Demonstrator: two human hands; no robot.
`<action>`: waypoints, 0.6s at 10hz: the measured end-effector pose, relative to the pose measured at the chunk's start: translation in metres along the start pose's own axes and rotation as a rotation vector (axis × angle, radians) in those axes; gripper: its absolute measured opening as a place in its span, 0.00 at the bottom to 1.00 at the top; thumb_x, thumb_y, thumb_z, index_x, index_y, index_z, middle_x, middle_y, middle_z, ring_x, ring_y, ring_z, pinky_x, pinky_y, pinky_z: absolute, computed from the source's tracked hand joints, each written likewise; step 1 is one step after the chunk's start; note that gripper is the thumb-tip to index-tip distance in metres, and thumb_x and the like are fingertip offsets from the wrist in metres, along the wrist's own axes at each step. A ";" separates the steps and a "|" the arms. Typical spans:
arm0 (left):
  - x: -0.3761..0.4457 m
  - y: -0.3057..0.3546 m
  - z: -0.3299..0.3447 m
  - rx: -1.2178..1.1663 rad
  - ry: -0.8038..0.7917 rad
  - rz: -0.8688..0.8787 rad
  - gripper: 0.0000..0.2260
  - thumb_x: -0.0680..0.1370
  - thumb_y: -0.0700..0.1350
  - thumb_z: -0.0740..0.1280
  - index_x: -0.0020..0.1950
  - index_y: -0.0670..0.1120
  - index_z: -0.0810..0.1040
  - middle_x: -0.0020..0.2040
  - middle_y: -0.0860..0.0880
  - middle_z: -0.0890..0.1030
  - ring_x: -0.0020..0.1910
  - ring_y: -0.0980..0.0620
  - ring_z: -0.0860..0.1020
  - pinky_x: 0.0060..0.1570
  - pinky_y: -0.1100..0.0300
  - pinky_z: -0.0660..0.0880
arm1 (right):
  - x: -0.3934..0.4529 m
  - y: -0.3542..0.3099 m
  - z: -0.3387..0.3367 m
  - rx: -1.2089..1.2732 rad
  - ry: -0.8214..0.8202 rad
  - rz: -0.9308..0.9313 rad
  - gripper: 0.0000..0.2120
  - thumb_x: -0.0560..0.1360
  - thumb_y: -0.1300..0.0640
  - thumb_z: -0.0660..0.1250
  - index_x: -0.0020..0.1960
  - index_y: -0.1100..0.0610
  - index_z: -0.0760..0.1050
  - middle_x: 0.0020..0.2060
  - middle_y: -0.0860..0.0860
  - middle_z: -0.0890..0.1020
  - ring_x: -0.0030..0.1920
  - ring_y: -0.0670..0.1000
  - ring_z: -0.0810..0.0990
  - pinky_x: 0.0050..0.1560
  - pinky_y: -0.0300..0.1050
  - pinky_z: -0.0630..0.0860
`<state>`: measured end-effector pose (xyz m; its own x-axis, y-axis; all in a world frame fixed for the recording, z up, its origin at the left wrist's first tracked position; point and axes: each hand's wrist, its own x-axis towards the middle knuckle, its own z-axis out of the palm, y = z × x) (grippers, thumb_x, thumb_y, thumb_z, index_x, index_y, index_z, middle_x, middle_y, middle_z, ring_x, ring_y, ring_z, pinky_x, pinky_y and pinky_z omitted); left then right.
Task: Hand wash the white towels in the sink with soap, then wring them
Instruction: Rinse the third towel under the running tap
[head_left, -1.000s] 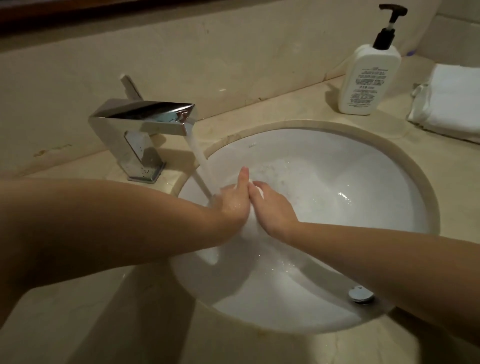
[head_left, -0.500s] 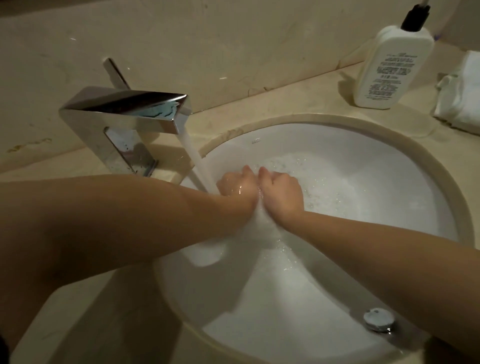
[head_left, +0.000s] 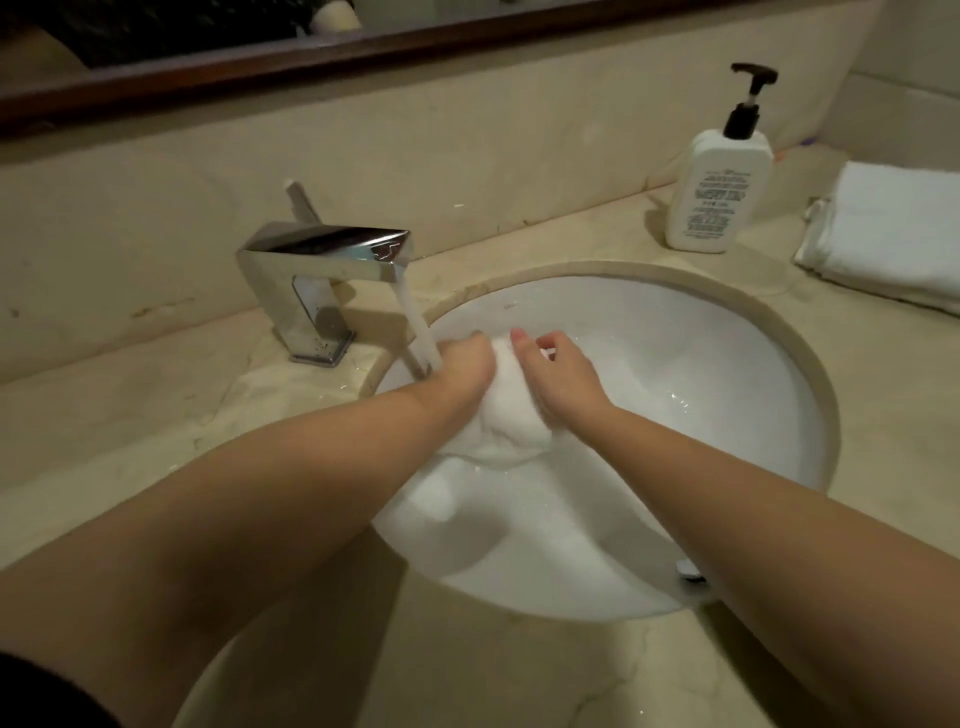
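A wet white towel (head_left: 506, 415) is bunched up between my two hands over the white sink (head_left: 737, 415). My left hand (head_left: 464, 366) grips its left side, right under the running water. My right hand (head_left: 558, 371) holds the right side, its thumb and fingers curled round the cloth. The towel's lower end hangs down into the basin. A white soap pump bottle (head_left: 719, 189) stands on the counter at the back right. Beside it, at the right edge, lies a folded white towel (head_left: 893, 239).
A chrome faucet (head_left: 322, 280) at the back left pours a stream of water (head_left: 418, 332) into the basin. The beige stone counter (head_left: 156, 426) surrounds the sink. A drain fitting (head_left: 690, 570) shows near my right forearm. A dark mirror frame (head_left: 363, 52) runs along the top.
My hands have pulled slightly apart and more of the towel now bulges out between and below them. The view has tilted up and back, showing the mirror frame.
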<state>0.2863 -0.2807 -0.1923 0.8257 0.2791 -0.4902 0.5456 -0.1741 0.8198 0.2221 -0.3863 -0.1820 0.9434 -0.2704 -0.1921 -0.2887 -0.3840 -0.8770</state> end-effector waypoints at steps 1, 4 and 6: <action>-0.019 0.009 -0.030 -0.162 0.026 0.038 0.15 0.81 0.49 0.63 0.61 0.40 0.79 0.58 0.42 0.82 0.54 0.41 0.82 0.52 0.54 0.78 | -0.011 -0.013 -0.006 0.049 0.002 -0.031 0.30 0.78 0.31 0.58 0.65 0.54 0.72 0.59 0.49 0.78 0.57 0.53 0.76 0.52 0.46 0.69; -0.064 0.019 -0.099 -0.141 -0.379 0.171 0.34 0.66 0.68 0.76 0.64 0.47 0.80 0.53 0.46 0.87 0.49 0.45 0.86 0.51 0.51 0.83 | -0.024 -0.048 0.006 0.395 -0.045 0.039 0.25 0.76 0.35 0.67 0.53 0.58 0.80 0.50 0.56 0.85 0.50 0.57 0.84 0.58 0.55 0.80; -0.072 0.000 -0.111 -0.319 -0.308 0.298 0.23 0.68 0.54 0.81 0.59 0.47 0.83 0.51 0.47 0.87 0.50 0.47 0.86 0.52 0.50 0.83 | -0.020 -0.053 0.015 0.355 -0.151 0.069 0.26 0.75 0.32 0.64 0.54 0.54 0.82 0.48 0.51 0.86 0.50 0.54 0.85 0.59 0.53 0.79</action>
<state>0.2107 -0.1955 -0.1244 0.9681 -0.0375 -0.2476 0.2503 0.1054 0.9624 0.2214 -0.3473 -0.1379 0.9448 -0.1421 -0.2952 -0.3026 -0.0328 -0.9526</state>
